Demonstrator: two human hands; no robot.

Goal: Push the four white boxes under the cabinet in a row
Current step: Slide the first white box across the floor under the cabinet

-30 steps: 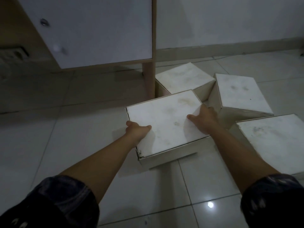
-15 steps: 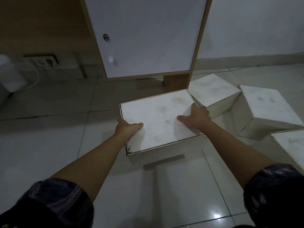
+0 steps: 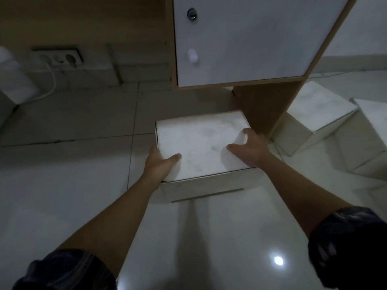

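Observation:
A white box lies on the tiled floor just in front of the cabinet, left of its wooden side panel. My left hand grips the box's near left corner, thumb on the lid. My right hand grips its right edge, fingers spread over the lid. A second white box sits to the right of the panel, and a third lies tilted at the right edge of the view. A fourth box is out of view.
The cabinet's white door has a lock and a knob. At the back left a wall socket with a white cable sits above the floor. A pale object stands at the far left.
Both hands have slid the box forward and left, from beside the other boxes to the floor in front of the cabinet, past the side panel. The view has shifted left.

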